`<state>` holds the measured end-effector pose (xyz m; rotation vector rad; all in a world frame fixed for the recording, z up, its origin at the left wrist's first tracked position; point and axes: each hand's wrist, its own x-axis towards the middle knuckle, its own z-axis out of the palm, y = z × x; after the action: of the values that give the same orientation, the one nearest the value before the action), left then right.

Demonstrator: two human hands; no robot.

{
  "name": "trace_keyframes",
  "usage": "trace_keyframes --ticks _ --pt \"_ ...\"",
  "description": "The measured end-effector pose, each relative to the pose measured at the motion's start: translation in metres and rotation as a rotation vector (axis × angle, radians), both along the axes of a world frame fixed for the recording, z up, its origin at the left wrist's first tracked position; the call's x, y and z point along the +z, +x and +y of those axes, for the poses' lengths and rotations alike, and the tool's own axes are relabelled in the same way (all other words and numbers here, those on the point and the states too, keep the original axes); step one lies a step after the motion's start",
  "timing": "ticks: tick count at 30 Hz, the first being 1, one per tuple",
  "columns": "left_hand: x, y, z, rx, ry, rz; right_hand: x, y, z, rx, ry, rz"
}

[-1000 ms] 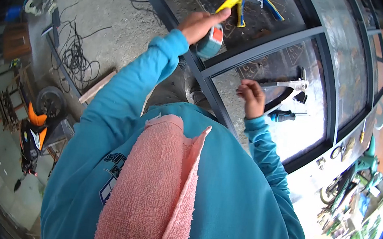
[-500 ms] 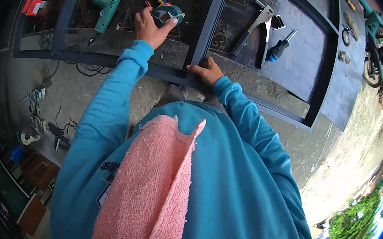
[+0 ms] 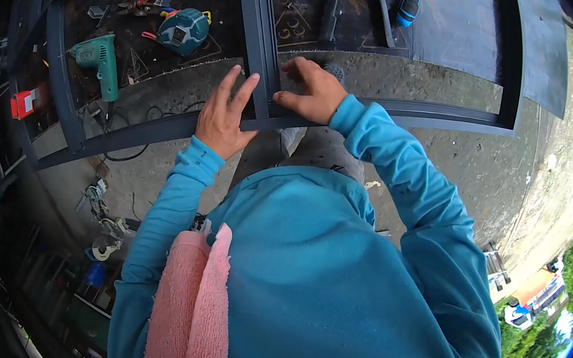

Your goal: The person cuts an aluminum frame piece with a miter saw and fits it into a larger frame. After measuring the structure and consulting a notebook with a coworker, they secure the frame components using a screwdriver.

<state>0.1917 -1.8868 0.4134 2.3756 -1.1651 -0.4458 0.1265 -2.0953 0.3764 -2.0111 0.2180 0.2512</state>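
My left hand (image 3: 226, 117) is over the lower rail of a dark grey metal frame (image 3: 165, 128), its fingers stretched out and holding nothing. Just across the upright bar, my right hand (image 3: 312, 96) has thumb and fingers apart, with the thumb close to the bar's lower end. A green tape measure (image 3: 184, 31) rests on the dark sheet inside the left opening, beyond my left fingertips. To its left lies a green power drill (image 3: 99, 64). Red-handled snips (image 3: 144, 0) are above the drill.
Two grey handles of a hand riveter (image 3: 383, 10) and a blue-black screwdriver (image 3: 409, 8) lie in the right opening. A red box (image 3: 24, 104) sits by the far-left bar. Cables (image 3: 123, 153) trail on the concrete below. A pink towel (image 3: 194, 303) hangs from my neck.
My left hand has let go of the tape measure and come back to the lower rail. My right hand has lifted its fingers off the bar joint. The view has shifted.
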Motion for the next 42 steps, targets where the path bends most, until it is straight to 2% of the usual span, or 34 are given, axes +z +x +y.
trace_keyframes --ticks 2,4,6,10,11,12,15,16,17,20,21,24,26,27,30,33,36,39,42 --pt "-0.002 0.003 -0.001 -0.094 0.091 0.177 0.038 -0.023 -0.014 -0.164 0.246 -0.072" --pt "-0.004 0.004 0.0 -0.112 0.105 0.184 0.044 -0.056 -0.021 -0.112 0.674 0.126" --pt "-0.007 0.005 -0.002 -0.123 0.097 0.184 0.028 -0.092 -0.015 -0.101 0.912 0.233" --pt "-0.009 0.004 -0.002 -0.086 0.109 0.197 0.008 -0.12 -0.016 -0.022 0.961 0.359" --pt "-0.013 0.001 0.001 -0.037 0.093 0.231 -0.003 -0.122 -0.012 -0.04 1.109 0.406" --pt "-0.015 -0.001 0.0 0.012 0.076 0.261 -0.011 -0.121 -0.008 -0.094 1.145 0.458" --pt "0.009 0.0 -0.022 0.195 0.03 0.418 -0.04 -0.118 0.013 -0.248 1.19 0.592" --pt "0.013 0.004 -0.024 0.251 0.025 0.446 -0.038 -0.111 0.014 -0.294 1.193 0.557" --pt "0.009 0.01 -0.01 0.354 0.018 0.597 -0.033 -0.102 0.014 -0.34 1.195 0.523" --pt "0.005 0.027 0.0 0.373 0.195 0.861 -0.036 -0.095 0.025 -0.357 1.242 0.392" --pt "0.006 0.025 -0.005 0.305 0.2 0.877 -0.037 -0.093 0.029 -0.365 1.272 0.362" --pt "0.0 0.034 -0.008 0.545 0.163 1.132 -0.034 -0.091 0.032 -0.407 1.289 0.4" --pt "-0.012 0.043 -0.005 0.553 0.115 1.194 -0.027 -0.086 0.03 -0.427 1.247 0.405" --pt "-0.016 0.046 -0.003 0.558 0.088 1.224 -0.024 -0.084 0.032 -0.517 1.332 0.355" --pt "-0.013 0.036 -0.028 0.548 0.101 1.117 -0.008 -0.074 0.041 -0.726 1.334 0.396" --pt "-0.015 0.043 -0.028 0.564 0.182 1.195 -0.005 -0.072 0.042 -0.79 1.403 0.429" --pt "-0.019 0.041 -0.029 0.529 0.183 1.137 -0.003 -0.07 0.041 -0.824 1.429 0.517" --pt "-0.025 0.04 -0.024 0.533 0.154 1.142 -0.003 -0.068 0.032 -0.736 1.491 0.624" --pt "-0.026 0.036 -0.027 0.513 0.129 1.091 0.004 -0.067 0.025 -0.716 1.44 0.751"
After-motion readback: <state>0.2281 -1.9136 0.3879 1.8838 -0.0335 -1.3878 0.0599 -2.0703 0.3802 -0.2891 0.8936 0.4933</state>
